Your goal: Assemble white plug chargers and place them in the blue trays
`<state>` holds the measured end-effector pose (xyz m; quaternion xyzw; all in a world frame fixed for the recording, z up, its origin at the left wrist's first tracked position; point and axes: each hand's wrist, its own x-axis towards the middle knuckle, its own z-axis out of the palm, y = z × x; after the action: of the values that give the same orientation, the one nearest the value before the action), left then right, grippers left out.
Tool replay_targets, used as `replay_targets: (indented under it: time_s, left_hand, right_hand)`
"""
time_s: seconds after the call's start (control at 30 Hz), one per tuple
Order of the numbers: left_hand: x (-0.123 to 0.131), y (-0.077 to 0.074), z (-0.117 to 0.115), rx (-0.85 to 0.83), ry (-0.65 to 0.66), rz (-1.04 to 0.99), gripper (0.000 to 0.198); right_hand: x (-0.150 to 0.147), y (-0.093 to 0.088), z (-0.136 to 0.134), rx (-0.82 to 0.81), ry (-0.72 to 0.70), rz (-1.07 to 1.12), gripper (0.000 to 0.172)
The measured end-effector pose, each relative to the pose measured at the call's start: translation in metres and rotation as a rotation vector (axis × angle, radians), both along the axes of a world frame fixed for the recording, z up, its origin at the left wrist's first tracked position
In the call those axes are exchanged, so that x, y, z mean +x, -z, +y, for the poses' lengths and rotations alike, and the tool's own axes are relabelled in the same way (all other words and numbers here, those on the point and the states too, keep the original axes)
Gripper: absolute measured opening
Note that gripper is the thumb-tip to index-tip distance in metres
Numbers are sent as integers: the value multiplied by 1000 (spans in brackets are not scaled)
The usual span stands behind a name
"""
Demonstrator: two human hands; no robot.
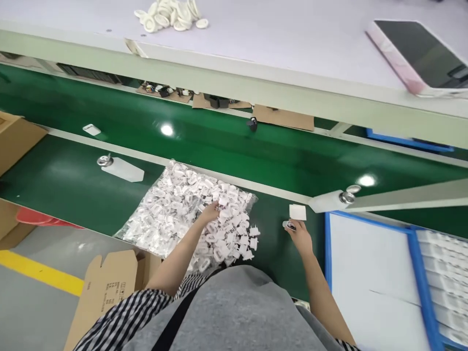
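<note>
Green bench [268, 243] is seen under the right hand [301, 239], clamped on a part [286, 224]; floor [71, 248], left of the left hand [209, 213], grip unclear.

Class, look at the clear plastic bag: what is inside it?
Many small white parts show through the clear plastic bag; deeper ones are covered by those above and cannot be seen.

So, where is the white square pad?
Right of centre in the head view, the pad lies on the green table, just beyond the right hand, left of a silver-capped white bottle.
</note>
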<state>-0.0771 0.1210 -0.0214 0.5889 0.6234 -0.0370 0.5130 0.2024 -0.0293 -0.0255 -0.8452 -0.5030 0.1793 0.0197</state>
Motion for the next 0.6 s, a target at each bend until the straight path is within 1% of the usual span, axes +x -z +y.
replay_targets:
  time_s: [0.07, 0.17, 0.23, 0.27, 0.3, 0.33, 0.37, 0.43, 0.47, 0.5, 0.57, 0.6]
  left_hand:
    - [3, -6, -2, 52, -31, 62, 37]
    - [6, -19, -9, 164, -100, 208, 44]
    - [15, -30, -18, 314, -147, 329, 45]
    - [22, -35, -24, 416, -141, 379, 44]
    - [32, -39, -32, 515, -87, 408, 41]
    - [43, -41, -39, 594, 27, 422, 37]
    - [56, -41, -47, 641, 182, 423, 35]
    - [80, -37, -61, 624, 484, 409, 32]
    - [90, -34, -67, 600, 577, 412, 30]
    - [98, -30, -71, 585, 619, 424, 27]
    - [108, -22, -75, 581, 613, 446, 24]
    - [111, -19, -76, 583, 609, 454, 26]
  right_hand:
    - [9, 4, -33, 7, 40, -5, 28]
    - [23, 9, -64, 21, 61, 8, 29]
    - [31, 10, -77, 49, 63, 32, 35]
    - [33, 9, -83, 80, 73, 41, 40]
    - [35, 8, -90, 120, 94, 51, 44]
    - [36, 6, -96, 166, 124, 64, 48]
    - [36, 3, -102, 215, 155, 84, 49]
    - [35, -3, -115, 300, 195, 146, 49]
    - [33, -5, -120, 333, 195, 185, 47]
    - [31, -7, -126, 362, 184, 223, 46]
    - [27, -9, -134, 407, 152, 278, 43]
    - [25, -9, -137, 423, 137, 299, 41]
